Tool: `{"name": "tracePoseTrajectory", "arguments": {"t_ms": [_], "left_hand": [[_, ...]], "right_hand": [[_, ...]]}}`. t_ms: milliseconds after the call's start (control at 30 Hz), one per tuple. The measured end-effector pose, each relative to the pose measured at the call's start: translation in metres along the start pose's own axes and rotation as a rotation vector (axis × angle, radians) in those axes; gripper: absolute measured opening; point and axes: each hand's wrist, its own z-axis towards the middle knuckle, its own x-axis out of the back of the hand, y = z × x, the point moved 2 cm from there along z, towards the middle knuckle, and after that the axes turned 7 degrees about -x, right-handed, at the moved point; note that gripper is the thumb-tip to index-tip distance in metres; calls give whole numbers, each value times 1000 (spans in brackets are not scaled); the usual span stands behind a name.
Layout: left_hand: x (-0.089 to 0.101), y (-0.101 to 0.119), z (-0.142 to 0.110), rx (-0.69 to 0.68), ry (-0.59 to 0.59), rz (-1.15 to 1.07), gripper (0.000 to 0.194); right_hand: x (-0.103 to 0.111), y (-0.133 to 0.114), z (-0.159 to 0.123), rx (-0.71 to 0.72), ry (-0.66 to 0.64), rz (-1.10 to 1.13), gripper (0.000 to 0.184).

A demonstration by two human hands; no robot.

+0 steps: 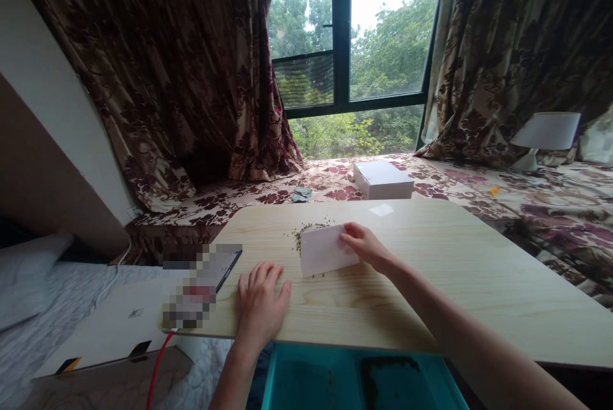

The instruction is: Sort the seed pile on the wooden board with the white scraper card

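as the left hand [263, 303] lies open on the pale wooden table [393, 308] at lower center, the right hand [364, 244] pinches a white card [328, 250] upright beside scattered small grains [297, 237] near the frame's center.

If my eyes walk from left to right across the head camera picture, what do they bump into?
Pillow → flat device, partly blurred → left hand, resting on the table → white card → right hand, holding the card → lamp.
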Motion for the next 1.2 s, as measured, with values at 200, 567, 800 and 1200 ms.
{"name": "tracePoseTrajectory", "arguments": {"t_ms": [200, 567, 800, 1200], "left_hand": [[-1, 0, -1, -1, 3, -3, 28], [-2, -2, -1, 15, -6, 11, 29], [-1, -1, -1, 17, -11, 5, 29], [0, -1, -1, 5, 5, 19, 28]], "right_hand": [[12, -11, -14, -73, -182, -117, 11], [49, -22, -82, -155, -428, -170, 31], [62, -24, -54, -19, -10, -23, 33], [55, 18, -24, 109, 508, 34, 33]]}}
